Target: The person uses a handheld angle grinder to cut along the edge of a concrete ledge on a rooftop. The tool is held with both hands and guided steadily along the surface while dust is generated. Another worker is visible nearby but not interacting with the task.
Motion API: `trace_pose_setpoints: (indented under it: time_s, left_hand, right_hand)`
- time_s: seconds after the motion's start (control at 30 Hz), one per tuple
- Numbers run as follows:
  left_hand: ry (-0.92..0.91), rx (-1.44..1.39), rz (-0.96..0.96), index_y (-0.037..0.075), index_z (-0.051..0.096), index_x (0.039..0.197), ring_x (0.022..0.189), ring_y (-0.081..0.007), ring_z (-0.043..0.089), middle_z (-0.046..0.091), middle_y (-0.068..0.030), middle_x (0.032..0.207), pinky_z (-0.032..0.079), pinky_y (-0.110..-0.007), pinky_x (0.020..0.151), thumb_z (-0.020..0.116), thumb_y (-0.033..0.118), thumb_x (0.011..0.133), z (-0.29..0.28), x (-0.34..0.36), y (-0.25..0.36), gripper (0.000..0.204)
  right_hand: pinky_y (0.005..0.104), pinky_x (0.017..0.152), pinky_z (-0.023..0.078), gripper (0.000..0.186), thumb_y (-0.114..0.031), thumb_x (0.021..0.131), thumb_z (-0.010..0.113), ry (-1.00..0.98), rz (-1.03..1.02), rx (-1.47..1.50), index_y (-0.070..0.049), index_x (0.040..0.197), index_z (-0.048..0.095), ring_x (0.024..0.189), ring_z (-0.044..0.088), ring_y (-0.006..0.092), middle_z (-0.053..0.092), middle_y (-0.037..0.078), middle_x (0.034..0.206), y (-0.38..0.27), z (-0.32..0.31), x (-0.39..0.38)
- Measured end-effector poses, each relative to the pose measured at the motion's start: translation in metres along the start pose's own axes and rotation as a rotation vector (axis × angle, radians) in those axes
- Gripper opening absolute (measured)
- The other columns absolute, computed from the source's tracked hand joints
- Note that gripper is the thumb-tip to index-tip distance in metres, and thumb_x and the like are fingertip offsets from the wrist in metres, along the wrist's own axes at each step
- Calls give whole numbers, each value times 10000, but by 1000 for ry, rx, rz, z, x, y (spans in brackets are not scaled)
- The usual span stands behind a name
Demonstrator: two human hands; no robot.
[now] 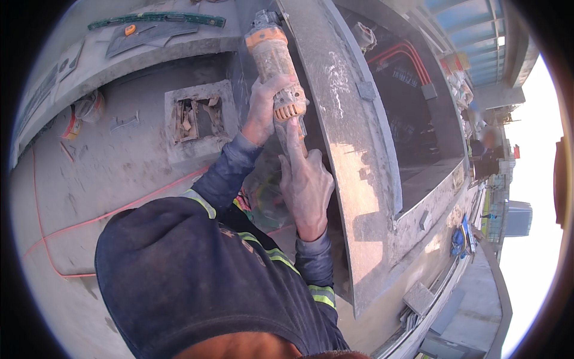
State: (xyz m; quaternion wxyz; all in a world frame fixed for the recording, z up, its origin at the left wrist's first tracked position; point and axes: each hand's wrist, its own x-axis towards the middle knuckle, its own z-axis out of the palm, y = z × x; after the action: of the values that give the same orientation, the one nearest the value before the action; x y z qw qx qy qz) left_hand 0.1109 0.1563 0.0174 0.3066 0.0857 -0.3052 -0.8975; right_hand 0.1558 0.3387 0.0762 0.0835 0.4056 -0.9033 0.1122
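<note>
I see my left hand (261, 107) wrapped tight around the body of an orange and grey angle grinder (275, 66), fingers curled over its dusty casing near the vented orange section. My right hand (306, 182) sits just below it, palm flat and fingers stretched upward along the tool's lower end, touching it but not closed round it as far as I can tell. The grinder's long axis runs nearly upright in the picture, leaning slightly, with its head end at the top against the edge of a grey concrete slab (347, 137) that slants down to the right. So the tool lies above and ahead of both hands, and the left one is the nearer to its head. Off to the left, a square recess (198, 119) in the concrete floor holds rubble, and an orange cable (89, 221) trails across the dusty surface.
</note>
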Motion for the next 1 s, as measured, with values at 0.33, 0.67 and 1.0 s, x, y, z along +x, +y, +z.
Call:
trace_pose_setpoints:
  time_s: [0.33, 0.67, 1.0]
  left_hand:
    - [31, 1, 17, -35, 617, 1212, 774, -280, 778, 721, -165, 959, 669, -388, 670, 719, 283, 954, 10, -19, -1, 423]
    - [7, -26, 9, -38, 617, 1198, 759, -260, 767, 708, -153, 950, 662, -368, 653, 721, 293, 959, -5, 15, -2, 422]
    - [18, 10, -9, -30, 630, 1182, 764, -265, 771, 720, -165, 952, 663, -370, 668, 710, 269, 962, 6, -9, 3, 380]
  right_hand:
    - [487, 566, 504, 908, -153, 924, 807, -14, 23, 44, -306, 1716, 388, 629, 623, 353, 543, 163, 814, 2, -4, -15]
    - [485, 570, 514, 896, -150, 923, 806, 49, -21, 20, -280, 1710, 400, 628, 641, 357, 562, 175, 824, 3, 13, 13]
    - [473, 562, 518, 899, -184, 943, 798, 33, -10, 30, -282, 1725, 367, 627, 636, 346, 556, 163, 827, 1, -1, -6]
